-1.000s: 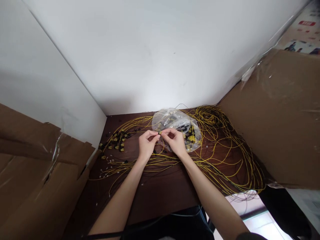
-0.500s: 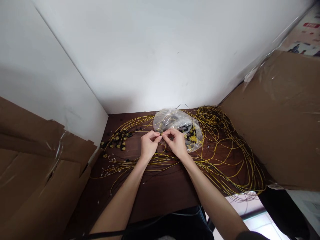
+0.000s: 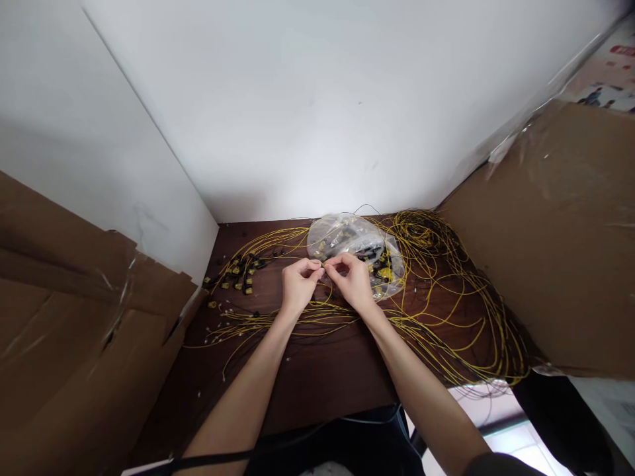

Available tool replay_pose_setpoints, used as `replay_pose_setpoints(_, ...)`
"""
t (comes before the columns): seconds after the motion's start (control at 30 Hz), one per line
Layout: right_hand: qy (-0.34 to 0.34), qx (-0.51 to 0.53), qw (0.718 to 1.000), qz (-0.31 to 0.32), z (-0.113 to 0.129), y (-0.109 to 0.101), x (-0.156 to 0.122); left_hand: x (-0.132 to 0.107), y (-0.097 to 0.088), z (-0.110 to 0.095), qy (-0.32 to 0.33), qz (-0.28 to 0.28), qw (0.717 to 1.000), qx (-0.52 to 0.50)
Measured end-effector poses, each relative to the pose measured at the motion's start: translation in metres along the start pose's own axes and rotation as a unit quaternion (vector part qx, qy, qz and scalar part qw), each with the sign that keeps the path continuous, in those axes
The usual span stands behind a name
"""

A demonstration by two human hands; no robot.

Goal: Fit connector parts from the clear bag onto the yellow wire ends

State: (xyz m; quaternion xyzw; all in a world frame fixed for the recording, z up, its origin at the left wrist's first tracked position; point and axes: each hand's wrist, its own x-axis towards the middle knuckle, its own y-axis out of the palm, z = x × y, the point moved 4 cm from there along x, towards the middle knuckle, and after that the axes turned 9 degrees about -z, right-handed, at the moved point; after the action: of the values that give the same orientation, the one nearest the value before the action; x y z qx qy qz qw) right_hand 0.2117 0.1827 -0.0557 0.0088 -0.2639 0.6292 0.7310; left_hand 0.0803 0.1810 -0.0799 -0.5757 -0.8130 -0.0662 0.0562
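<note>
My left hand [image 3: 301,285] and my right hand [image 3: 353,283] meet over the table, fingertips almost touching. Each one pinches with thumb and forefinger. A tiny dark and yellowish piece shows between the fingertips; its kind is too small to make out. Just behind my hands lies a clear plastic bag [image 3: 331,229] holding black and yellow connector parts. Under my wrists runs a bundle of yellow wires [image 3: 317,314], with small pale tips at its left end. To the left, several black and yellow connectors [image 3: 248,282] sit at the ends of other yellow wires.
A tangled coil of yellow wire [image 3: 417,228] lies at the back right, and its strands sweep down the right side to the front edge. Cardboard [image 3: 59,344] stands on the left, more cardboard [image 3: 555,251] on the right. A white wall [image 3: 307,119] closes the back of the dark table [image 3: 337,377].
The view has shifted slightly. Both hands keep their pinch at nearly the same place over the table, fingertips still close together.
</note>
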Motion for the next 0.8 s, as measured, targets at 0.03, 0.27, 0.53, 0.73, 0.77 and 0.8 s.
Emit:
replay_pose_setpoints(0.03, 0.002, 0.004, 1.0, 0.001, -0.0003, 0.0, 0.0001, -0.0003, 0.0, -0.0002, 0.001, 0.002, 1.0, -0.001)
replay_pose_setpoints(0.27, 0.002, 0.009, 1.0, 0.012, -0.0056, 0.0009, 0.0, -0.001, -0.0012, 0.0027, 0.014, -0.002, 1.0, 0.008)
replay_pose_setpoints(0.53, -0.02, -0.003, 1.0, 0.022, -0.0018, 0.0004, 0.0019, 0.0, -0.0012, 0.0063, 0.002, 0.012, 1.0, 0.012)
replay_pose_setpoints(0.73, -0.038, 0.003, 0.999, 0.026, -0.0001, -0.0005, 0.0015, 0.0005, -0.0015, 0.0074, -0.007, 0.029, 1.0, 0.005)
replay_pose_setpoints(0.77, -0.043, -0.001, 0.999, 0.028, -0.0003, -0.0006, 0.0014, 0.0005, -0.0014, 0.0079, -0.009, 0.033, 0.999, 0.005)
replay_pose_setpoints(0.8, -0.048, -0.006, 0.998, 0.031, -0.0005, -0.0008, 0.0014, 0.0004, -0.0013, 0.0082, -0.011, 0.038, 0.999, 0.005)
